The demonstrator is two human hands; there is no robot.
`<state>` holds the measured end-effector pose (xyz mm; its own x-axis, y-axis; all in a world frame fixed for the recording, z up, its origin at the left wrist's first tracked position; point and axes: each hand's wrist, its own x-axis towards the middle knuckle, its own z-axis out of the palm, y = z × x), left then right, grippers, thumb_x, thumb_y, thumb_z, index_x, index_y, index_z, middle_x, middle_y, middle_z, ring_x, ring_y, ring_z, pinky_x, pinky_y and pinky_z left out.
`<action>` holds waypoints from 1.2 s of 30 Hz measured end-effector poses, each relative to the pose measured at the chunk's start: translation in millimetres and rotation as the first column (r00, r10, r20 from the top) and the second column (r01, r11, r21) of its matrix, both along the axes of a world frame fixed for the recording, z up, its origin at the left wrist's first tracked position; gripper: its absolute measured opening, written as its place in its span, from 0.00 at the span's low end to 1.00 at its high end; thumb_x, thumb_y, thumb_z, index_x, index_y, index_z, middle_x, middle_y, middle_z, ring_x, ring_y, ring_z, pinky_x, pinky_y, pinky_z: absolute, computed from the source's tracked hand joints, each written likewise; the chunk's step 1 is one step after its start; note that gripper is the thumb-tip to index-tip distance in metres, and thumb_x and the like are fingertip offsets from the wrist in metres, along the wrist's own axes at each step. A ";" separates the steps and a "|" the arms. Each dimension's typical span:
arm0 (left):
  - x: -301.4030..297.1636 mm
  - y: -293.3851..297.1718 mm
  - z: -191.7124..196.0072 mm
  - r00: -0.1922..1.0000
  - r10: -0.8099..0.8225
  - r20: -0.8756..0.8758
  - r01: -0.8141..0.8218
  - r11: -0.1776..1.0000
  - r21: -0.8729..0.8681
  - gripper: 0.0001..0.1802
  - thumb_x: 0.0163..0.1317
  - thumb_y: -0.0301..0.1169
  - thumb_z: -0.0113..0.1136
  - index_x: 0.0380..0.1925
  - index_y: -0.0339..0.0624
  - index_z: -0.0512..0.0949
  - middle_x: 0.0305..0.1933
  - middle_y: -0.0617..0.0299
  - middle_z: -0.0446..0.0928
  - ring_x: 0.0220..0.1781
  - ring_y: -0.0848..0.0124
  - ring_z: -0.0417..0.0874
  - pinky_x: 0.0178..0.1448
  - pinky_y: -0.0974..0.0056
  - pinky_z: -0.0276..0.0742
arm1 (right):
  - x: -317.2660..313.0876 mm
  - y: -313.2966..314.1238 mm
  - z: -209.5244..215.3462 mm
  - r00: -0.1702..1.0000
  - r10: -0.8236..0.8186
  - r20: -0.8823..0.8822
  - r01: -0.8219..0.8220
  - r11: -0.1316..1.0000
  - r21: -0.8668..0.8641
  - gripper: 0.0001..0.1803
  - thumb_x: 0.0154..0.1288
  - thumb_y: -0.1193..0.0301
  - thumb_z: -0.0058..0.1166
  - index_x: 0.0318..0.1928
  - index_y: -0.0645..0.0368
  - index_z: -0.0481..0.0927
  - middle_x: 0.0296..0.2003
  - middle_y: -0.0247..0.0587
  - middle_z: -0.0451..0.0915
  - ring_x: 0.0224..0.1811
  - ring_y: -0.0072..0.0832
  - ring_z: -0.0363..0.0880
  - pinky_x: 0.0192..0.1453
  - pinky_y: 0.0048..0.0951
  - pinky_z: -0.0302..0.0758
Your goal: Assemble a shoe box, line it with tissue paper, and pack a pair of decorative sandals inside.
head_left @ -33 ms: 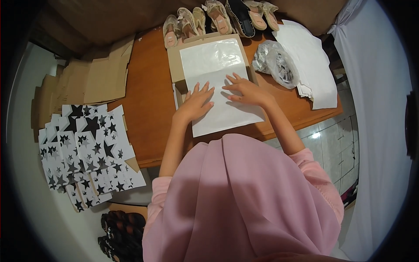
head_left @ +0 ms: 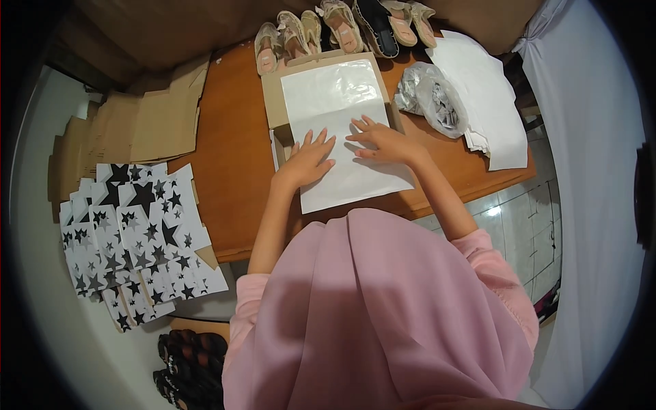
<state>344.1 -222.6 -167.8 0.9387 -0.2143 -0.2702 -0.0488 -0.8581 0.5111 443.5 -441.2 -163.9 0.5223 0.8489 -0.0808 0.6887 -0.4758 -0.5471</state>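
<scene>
A large white sheet of paper lies over an open brown cardboard box, covering most of its inside. The upper part of the sheet is glossy and rests against the raised lid. My left hand lies on the left side of the sheet, fingers spread and palm down. Opposite it, my right hand presses on the sheet with its fingers apart. Neither hand grips anything. What is inside the box, under the paper, is hidden.
Several slip-on shoes line the table's back edge. A plastic bag of small silvery packets and a stack of white paper sit at right. Flat cardboard and star-printed cards lie left. Black sandals are lower left.
My right hand has shifted very slightly to the left on the paper. My left hand stays in place, and the other things have not moved noticeably.
</scene>
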 end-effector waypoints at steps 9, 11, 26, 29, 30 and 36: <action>26.3 8.8 -37.8 0.911 -0.169 -0.376 0.214 0.973 0.083 0.37 0.66 0.48 0.42 0.71 0.53 0.44 0.75 0.51 0.33 0.76 0.48 0.33 0.74 0.45 0.38 | 15.0 12.6 -34.7 0.954 0.166 -0.249 -0.231 0.938 -0.258 0.32 0.61 0.50 0.52 0.63 0.49 0.68 0.69 0.57 0.50 0.73 0.52 0.40 0.72 0.43 0.50; 33.3 11.5 -46.6 0.894 -0.185 -0.409 0.230 0.971 0.064 0.37 0.66 0.49 0.42 0.71 0.54 0.43 0.75 0.50 0.33 0.76 0.48 0.32 0.74 0.45 0.39 | 20.5 18.9 -42.2 0.944 0.198 -0.263 -0.277 0.910 -0.308 0.34 0.62 0.48 0.50 0.64 0.49 0.66 0.69 0.57 0.49 0.73 0.52 0.40 0.72 0.42 0.51; 47.8 5.5 -79.0 0.708 -0.189 -0.681 0.448 0.865 0.226 0.48 0.55 0.49 0.52 0.71 0.64 0.37 0.75 0.58 0.21 0.75 0.45 0.32 0.71 0.40 0.49 | 18.6 69.6 -64.0 0.932 0.333 -0.144 -0.347 0.702 -0.622 0.52 0.48 0.56 0.64 0.71 0.42 0.48 0.71 0.57 0.36 0.71 0.55 0.45 0.71 0.43 0.52; 46.8 5.0 -85.8 0.732 -0.234 -0.639 0.455 0.867 0.204 0.47 0.57 0.51 0.51 0.71 0.64 0.37 0.75 0.57 0.22 0.75 0.46 0.33 0.70 0.40 0.49 | 37.5 58.7 -80.8 0.931 0.340 -0.129 -0.347 0.722 -0.599 0.51 0.49 0.55 0.62 0.71 0.41 0.49 0.71 0.56 0.35 0.71 0.51 0.49 0.71 0.46 0.52; 47.3 0.8 -79.9 0.731 -0.238 -0.639 0.471 0.854 0.220 0.47 0.59 0.51 0.50 0.71 0.63 0.35 0.75 0.57 0.22 0.75 0.45 0.34 0.71 0.41 0.50 | 44.3 52.2 -83.5 0.949 0.281 -0.142 -0.307 0.724 -0.617 0.51 0.48 0.54 0.62 0.71 0.38 0.49 0.72 0.50 0.33 0.71 0.53 0.47 0.69 0.48 0.55; 35.9 8.2 -39.0 0.781 -0.232 -0.580 0.400 0.899 0.179 0.39 0.62 0.58 0.43 0.68 0.49 0.52 0.72 0.50 0.48 0.71 0.48 0.54 0.69 0.52 0.58 | 32.0 45.3 -47.8 0.952 0.221 -0.211 -0.306 0.682 -0.664 0.42 0.58 0.45 0.51 0.68 0.53 0.58 0.59 0.52 0.70 0.60 0.44 0.70 0.62 0.37 0.67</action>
<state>380.1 -214.5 -206.8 0.5173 -0.3101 -0.7977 -0.1359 -0.9500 0.2812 475.4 -395.9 -211.8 0.2381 0.6384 -0.7319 0.8025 -0.5538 -0.2220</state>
